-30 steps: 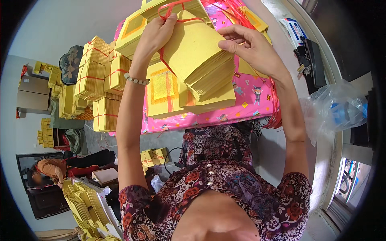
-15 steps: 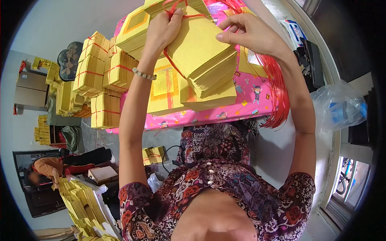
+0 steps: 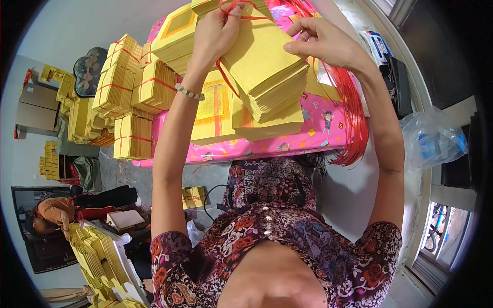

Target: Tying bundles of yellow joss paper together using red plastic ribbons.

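Observation:
Red plastic string (image 3: pixel 226 79) runs round a tilted stack of yellow paper (image 3: pixel 264 56) at the top middle. My left hand (image 3: pixel 218 31), a beaded bracelet at its wrist, is closed on the string at the stack's far left side. My right hand (image 3: pixel 321 43) is at the stack's right edge, thumb and bent fingers apart, with nothing visible in it. The stack rests on more yellow paper stacks (image 3: pixel 267 123), one with an orange-bordered gold square (image 3: pixel 213 105). A bunch of loose red strings (image 3: pixel 354 128) hangs beside my right forearm.
The table has a pink patterned cover (image 3: pixel 226 153). Tied yellow bundles (image 3: pixel 133 136) are piled at the left. A co-worker (image 3: pixel 59 210) bends over yellow paper (image 3: pixel 97 251) at lower left. A clear plastic bag (image 3: pixel 434 136) is at the right, below a black bag (image 3: pixel 398 84).
The view has shifted slightly, so the stack and both hands appear a little further right. My left hand keeps hold of the string; my right hand's fingers remain apart.

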A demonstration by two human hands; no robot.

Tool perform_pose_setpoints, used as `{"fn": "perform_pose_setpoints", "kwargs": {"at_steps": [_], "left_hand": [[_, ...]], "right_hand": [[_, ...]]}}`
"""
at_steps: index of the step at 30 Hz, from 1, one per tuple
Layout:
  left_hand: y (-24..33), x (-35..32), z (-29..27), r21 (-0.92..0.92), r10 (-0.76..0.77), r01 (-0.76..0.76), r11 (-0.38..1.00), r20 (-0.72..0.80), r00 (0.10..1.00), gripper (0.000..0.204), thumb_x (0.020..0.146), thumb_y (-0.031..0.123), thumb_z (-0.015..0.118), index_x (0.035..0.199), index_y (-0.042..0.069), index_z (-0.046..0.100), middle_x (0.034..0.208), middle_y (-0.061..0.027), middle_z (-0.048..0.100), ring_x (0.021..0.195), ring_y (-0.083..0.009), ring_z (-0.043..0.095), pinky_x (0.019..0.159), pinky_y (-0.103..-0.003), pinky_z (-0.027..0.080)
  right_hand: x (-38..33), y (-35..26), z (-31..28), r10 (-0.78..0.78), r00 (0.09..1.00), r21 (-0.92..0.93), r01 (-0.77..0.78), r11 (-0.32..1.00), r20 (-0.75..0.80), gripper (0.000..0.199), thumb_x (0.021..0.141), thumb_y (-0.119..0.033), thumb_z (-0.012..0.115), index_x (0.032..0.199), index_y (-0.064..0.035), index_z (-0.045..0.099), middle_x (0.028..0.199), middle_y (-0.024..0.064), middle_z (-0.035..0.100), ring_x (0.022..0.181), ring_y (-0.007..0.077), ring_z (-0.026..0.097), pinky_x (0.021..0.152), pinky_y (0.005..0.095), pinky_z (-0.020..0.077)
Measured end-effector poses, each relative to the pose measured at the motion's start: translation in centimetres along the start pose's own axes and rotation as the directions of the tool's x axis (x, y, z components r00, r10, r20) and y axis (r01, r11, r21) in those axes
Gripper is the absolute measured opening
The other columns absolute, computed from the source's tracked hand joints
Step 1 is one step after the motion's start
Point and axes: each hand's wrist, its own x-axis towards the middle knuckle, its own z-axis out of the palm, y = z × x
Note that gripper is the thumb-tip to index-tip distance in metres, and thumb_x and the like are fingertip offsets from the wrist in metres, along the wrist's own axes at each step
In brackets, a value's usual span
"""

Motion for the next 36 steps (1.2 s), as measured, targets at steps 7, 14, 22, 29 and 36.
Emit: {"fn": "perform_pose_setpoints", "kwargs": {"at_steps": [7, 14, 22, 29, 36], "left_hand": [[0.0, 0.4, -0.2, 0.246, -0.054, 0.039, 0.968, 0.052, 0.997, 0.057, 0.096, 0.052, 0.044, 0.098, -0.001, 0.066, 0.074, -0.0167, 0.066, 0.070, -0.0265, 0.063, 0.068, -0.037, 0.047], [-1.3, 0.7, 0.0, 0.215, -0.092, 0.077, 0.973, 0.059, 0.994, 0.057, 0.095, 0.050, 0.045, 0.091, -0.002, 0.066, 0.074, -0.0171, 0.066, 0.071, -0.0266, 0.064, 0.067, -0.037, 0.047], [-1.4, 1.2, 0.1, 0.257, -0.125, 0.102, 0.961, 0.074, 0.989, 0.057, 0.095, 0.051, 0.045, 0.090, -0.002, 0.066, 0.074, -0.0170, 0.066, 0.071, -0.0261, 0.064, 0.067, -0.037, 0.048], [-0.4, 0.7, -0.1, 0.266, -0.086, 0.060, 0.962, 0.086, 0.993, 0.057, 0.095, 0.051, 0.045, 0.094, -0.002, 0.066, 0.077, -0.0188, 0.067, 0.073, -0.0282, 0.066, 0.068, -0.038, 0.048], [0.1, 0.6, -0.4, 0.285, -0.082, 0.057, 0.957, 0.077, 0.994, 0.055, 0.095, 0.048, 0.046, 0.092, -0.004, 0.065, 0.074, -0.0185, 0.067, 0.071, -0.0283, 0.065, 0.066, -0.039, 0.048]], "right_hand": [[-0.3, -0.1, -0.1, -0.035, 0.999, -0.025, 0.034, 0.999, -0.010, 0.043, 0.080, -0.032, 0.073, 0.101, 0.0036, 0.063, 0.082, 0.0072, 0.064, 0.076, 0.0134, 0.062, 0.066, 0.0270, 0.0482], [-3.5, 0.0, 0.9, -0.125, 0.992, 0.039, 0.125, 0.991, 0.003, 0.056, 0.080, -0.027, 0.076, 0.126, -0.0044, 0.052, 0.103, 0.0054, 0.059, 0.089, 0.0121, 0.054, 0.077, 0.0250, 0.0445], [-4.6, 1.2, 3.9, -0.278, 0.936, -0.038, 0.276, 0.960, -0.217, 0.070, 0.072, -0.024, 0.080, 0.131, -0.0062, 0.048, 0.118, 0.0079, 0.059, 0.098, 0.0214, 0.056, 0.086, 0.0331, 0.0465], [-4.6, 1.5, 4.4, -0.262, 0.932, -0.061, 0.255, 0.965, -0.252, 0.070, 0.072, -0.023, 0.080, 0.132, -0.0082, 0.048, 0.119, 0.0086, 0.059, 0.097, 0.0237, 0.059, 0.084, 0.0340, 0.0476], [-4.3, 1.8, 4.4, -0.293, 0.920, -0.021, 0.298, 0.954, -0.262, 0.070, 0.069, -0.021, 0.082, 0.130, -0.0078, 0.050, 0.119, 0.0085, 0.059, 0.100, 0.0219, 0.059, 0.082, 0.0335, 0.0484]]}}
